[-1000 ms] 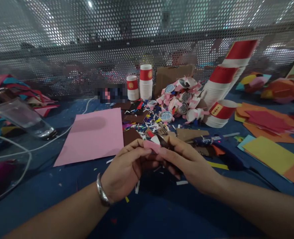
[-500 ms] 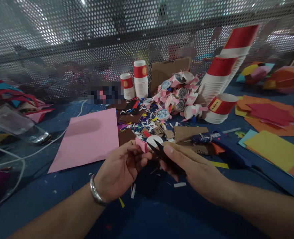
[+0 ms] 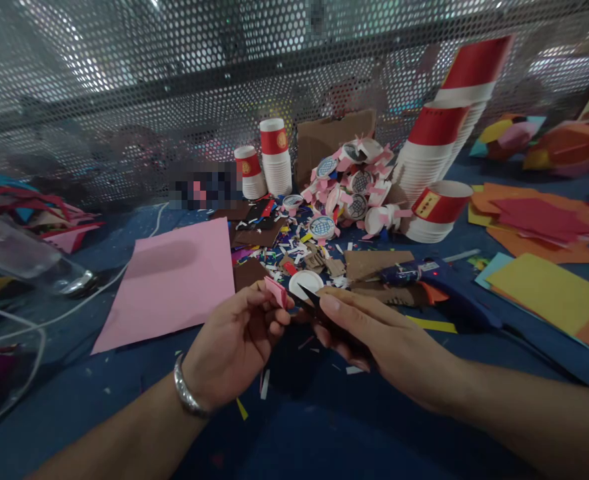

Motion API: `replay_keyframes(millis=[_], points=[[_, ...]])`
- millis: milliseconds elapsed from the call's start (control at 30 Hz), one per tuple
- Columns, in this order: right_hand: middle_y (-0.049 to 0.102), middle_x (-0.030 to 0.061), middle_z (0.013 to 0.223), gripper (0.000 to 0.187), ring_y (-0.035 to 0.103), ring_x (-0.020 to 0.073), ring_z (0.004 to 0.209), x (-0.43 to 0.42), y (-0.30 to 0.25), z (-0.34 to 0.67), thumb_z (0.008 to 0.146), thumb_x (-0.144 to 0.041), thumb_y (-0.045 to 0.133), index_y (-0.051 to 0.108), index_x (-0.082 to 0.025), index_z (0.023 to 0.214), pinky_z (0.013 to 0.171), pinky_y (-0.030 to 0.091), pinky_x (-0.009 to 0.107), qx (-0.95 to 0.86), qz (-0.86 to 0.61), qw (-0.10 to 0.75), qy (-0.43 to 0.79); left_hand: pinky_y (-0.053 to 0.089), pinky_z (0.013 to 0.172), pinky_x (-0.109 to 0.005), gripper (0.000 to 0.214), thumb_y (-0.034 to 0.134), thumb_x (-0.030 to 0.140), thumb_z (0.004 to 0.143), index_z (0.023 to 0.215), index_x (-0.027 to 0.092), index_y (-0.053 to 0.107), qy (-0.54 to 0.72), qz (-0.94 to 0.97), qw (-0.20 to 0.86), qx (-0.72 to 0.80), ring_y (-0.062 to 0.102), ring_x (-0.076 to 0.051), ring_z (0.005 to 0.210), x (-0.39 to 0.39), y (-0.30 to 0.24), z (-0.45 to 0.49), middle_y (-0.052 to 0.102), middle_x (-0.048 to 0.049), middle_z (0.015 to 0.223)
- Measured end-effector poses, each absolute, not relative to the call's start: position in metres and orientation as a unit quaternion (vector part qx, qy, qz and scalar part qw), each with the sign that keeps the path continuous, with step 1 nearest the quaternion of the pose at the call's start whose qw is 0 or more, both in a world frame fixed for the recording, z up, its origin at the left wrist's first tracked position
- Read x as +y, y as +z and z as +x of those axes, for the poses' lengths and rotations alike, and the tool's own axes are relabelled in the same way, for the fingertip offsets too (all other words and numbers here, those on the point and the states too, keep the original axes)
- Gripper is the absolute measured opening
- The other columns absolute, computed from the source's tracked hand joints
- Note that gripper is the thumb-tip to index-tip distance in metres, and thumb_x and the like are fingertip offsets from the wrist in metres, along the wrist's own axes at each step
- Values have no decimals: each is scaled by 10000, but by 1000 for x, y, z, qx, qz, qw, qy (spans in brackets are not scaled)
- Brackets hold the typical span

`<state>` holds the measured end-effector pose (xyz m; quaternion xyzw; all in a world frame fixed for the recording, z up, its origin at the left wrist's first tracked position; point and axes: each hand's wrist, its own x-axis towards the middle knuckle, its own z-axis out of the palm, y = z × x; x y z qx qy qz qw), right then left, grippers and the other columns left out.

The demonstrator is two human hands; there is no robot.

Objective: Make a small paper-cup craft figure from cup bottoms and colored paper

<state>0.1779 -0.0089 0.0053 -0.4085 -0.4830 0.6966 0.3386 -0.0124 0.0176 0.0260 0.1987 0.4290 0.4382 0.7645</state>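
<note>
My left hand (image 3: 237, 337) pinches a small folded piece of pink paper (image 3: 276, 292) between thumb and fingers. Dark scissors (image 3: 319, 309) are held in my right hand (image 3: 374, 327), their blades parted and pointing left toward the pink paper; a small gap shows between the two. Most of the scissors' handle is hidden under my right fingers. Just behind the blades lies a white round disc (image 3: 306, 281). A large pink sheet (image 3: 174, 280) rests flat on the blue table to the left of my hands.
A blue glue gun (image 3: 454, 303) lies to the right beside cardboard scraps (image 3: 379, 265). Stacked paper cups (image 3: 432, 160) and a heap of small paper turtles (image 3: 357, 180) stand behind. A clear glass (image 3: 34, 257) lies at left near a white cable (image 3: 99, 290). Coloured paper (image 3: 539, 287) lies at right.
The whole view has shifted slightly. The pink paper in my left hand has tilted and moved a little away from the scissors, which remain parted.
</note>
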Motion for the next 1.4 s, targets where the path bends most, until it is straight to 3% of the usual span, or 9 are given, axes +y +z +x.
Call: replay_keyframes(millis=[433,867,1067,1400], points=[[511,-5,769,458,394,79,604,-8,8,179,968,-616,506,536,-184,819,497,272,204,-481,-405,332,703,528,489,-144,211,538,50,860,709,110,671,457,206,753,426,629,-88,547,18,26,-13,621,-25,656],[530,-2,777,452,403,82,601,-7,9,178,950,-628,532,606,-184,919,486,266,209,-463,-401,336,716,522,506,-146,277,475,50,899,702,106,661,453,227,748,429,614,-93,552,17,26,-13,621,-50,641],[536,0,774,473,409,90,607,-7,10,178,917,-659,561,596,-189,895,494,281,211,-450,-408,339,719,532,525,-149,197,525,51,867,745,128,660,457,259,740,420,616,-100,574,16,24,-13,636,-47,670],[527,-10,771,433,398,73,592,-6,10,178,964,-606,527,598,-182,908,495,262,204,-456,-395,333,724,529,539,-151,219,493,41,887,761,126,651,455,263,739,423,634,-97,610,19,23,-13,660,-59,738]])
